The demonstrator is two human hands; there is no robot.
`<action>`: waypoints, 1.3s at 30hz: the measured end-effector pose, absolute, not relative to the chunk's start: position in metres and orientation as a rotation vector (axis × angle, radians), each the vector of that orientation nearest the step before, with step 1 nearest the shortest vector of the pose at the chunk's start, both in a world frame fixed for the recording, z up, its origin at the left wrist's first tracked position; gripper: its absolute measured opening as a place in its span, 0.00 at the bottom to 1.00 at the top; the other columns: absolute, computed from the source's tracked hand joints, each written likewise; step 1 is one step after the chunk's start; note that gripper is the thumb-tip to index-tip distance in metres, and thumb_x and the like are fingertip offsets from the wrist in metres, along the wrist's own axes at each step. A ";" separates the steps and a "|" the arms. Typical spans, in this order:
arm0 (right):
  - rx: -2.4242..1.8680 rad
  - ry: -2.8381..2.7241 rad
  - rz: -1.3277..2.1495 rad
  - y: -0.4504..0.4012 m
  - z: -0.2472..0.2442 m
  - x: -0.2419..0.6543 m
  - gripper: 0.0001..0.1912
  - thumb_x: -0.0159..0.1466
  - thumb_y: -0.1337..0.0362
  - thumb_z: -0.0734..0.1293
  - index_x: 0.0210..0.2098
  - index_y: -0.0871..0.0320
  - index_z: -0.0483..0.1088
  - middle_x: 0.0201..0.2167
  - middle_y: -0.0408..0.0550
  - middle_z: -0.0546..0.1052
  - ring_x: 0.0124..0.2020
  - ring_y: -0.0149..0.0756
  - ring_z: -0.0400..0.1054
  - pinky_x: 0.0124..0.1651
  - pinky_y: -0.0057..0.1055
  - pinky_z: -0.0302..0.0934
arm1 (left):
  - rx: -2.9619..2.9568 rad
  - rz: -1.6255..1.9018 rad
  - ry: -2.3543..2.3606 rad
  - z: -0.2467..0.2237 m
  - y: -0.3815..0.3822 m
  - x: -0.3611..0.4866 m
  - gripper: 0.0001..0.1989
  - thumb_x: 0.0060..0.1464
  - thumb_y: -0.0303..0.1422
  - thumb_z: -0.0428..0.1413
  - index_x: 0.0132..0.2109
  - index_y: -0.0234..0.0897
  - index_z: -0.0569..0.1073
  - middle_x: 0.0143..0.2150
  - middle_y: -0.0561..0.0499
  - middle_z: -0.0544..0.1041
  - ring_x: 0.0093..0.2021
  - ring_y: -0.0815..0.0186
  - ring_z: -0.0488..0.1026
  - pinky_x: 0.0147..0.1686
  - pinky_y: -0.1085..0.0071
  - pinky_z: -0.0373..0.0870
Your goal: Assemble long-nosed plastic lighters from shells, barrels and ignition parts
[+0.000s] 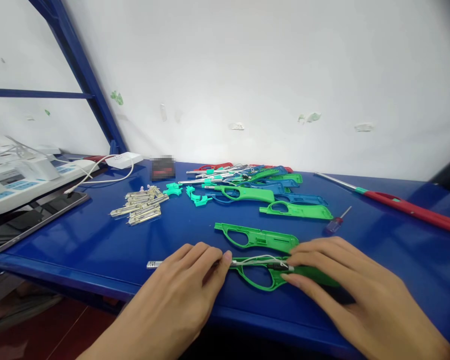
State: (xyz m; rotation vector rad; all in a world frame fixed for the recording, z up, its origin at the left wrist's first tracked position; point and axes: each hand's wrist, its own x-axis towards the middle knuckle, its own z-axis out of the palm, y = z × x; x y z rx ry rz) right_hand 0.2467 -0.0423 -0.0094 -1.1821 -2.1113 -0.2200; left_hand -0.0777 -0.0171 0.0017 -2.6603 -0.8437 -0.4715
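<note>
Near the table's front edge lies a green lighter handle half (262, 287), its inner side up. My left hand (182, 285) is closed around a silver metal lighter tube (154, 264) at the handle's narrow end; the tube's tip sticks out to the left. A thin white wire runs from the tube to a small black igniter (278, 266) lying over the handle half. At the igniter's right end, the thumb and fingertips of my right hand (354, 280) pinch it, covering part of the handle. Just behind lies a second green handle half (264, 240).
Clear fuel tanks (144, 205) and turquoise clips (198, 197) lie at left centre. Behind are piled handle halves (243, 192) and tubes. A screwdriver (335, 225) and a red lighter (408, 205) lie right. A tablet (33, 222) and power strips (26, 187) are left.
</note>
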 end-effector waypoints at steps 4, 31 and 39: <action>-1.218 -2.076 -0.158 -0.041 -0.009 0.244 0.14 0.84 0.42 0.67 0.49 0.40 0.79 0.47 0.34 0.89 0.47 0.32 0.88 0.48 0.26 0.78 | -2.655 -0.473 -0.828 0.002 -0.016 -0.077 0.40 0.55 0.09 0.47 0.72 0.34 0.72 0.57 0.47 0.87 0.53 0.54 0.85 0.54 0.57 0.82; -1.289 -2.009 0.053 -0.046 -0.010 0.238 0.10 0.85 0.49 0.67 0.51 0.40 0.80 0.50 0.36 0.88 0.49 0.32 0.88 0.52 0.23 0.78 | -2.678 -0.534 -0.823 0.004 -0.014 -0.074 0.38 0.56 0.09 0.47 0.70 0.34 0.71 0.55 0.48 0.85 0.50 0.54 0.84 0.54 0.56 0.81; -1.302 -2.000 0.081 -0.045 -0.008 0.237 0.13 0.84 0.50 0.67 0.49 0.43 0.83 0.53 0.44 0.89 0.51 0.42 0.89 0.53 0.32 0.83 | -2.660 -0.551 -0.815 0.003 -0.015 -0.074 0.36 0.61 0.09 0.46 0.71 0.34 0.72 0.54 0.47 0.85 0.51 0.54 0.84 0.55 0.56 0.81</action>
